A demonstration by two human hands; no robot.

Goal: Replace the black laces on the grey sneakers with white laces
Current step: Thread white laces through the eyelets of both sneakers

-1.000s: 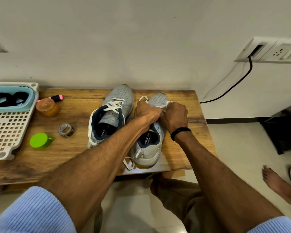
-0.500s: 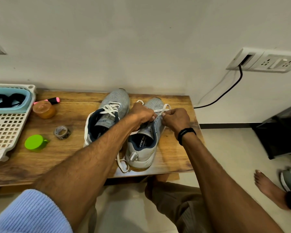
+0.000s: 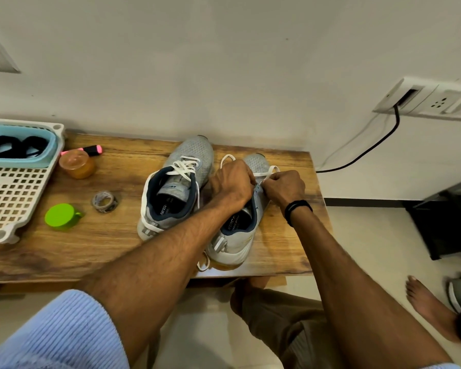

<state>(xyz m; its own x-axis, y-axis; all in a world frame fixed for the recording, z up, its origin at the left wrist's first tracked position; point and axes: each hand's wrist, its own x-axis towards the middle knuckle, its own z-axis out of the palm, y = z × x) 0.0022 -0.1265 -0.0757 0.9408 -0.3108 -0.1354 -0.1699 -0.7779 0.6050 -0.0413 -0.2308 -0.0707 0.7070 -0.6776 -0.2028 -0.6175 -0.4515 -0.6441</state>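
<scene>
While both hands crowd over its tongue, the nearer sneaker (image 3: 233, 245) sits on the wooden table (image 3: 104, 243) with its heel at the front edge, and a white lace (image 3: 270, 172) loops out on either side of the knuckles. No black lace shows on it anywhere I can see. The left hand (image 3: 232, 182) and the right hand (image 3: 284, 186) are close together, almost knuckle to knuckle. Each has its fingers curled in, pinching a strand of that lace over the upper eyelets. The eyelets are hidden beneath them, so I cannot tell whether the hands are threading the last holes or drawing up a bow. A small white loop (image 3: 203, 263) hangs by the heel; lace end or pull tab, I cannot say.

Just beside it, on the side toward the tray, stands the other sneaker (image 3: 188, 153). Its white lacing (image 3: 184, 166) is crossed up the front and gathered at the top, which looks finished to me. Well off at the far end of the table, the black laces (image 3: 11, 146) lie coiled in a blue tub (image 3: 19, 163) resting on a white perforated tray (image 3: 14, 198).

By my reckoning the job is nearly through. The old laces are out of both shoes and one shoe is done, so only the snugging and tying of this last one is left. An orange jar (image 3: 76, 165), a pink highlighter (image 3: 91, 149), a green cap (image 3: 60, 217) and a small roll of tape (image 3: 104, 201) lie between the tray and the shoes.
</scene>
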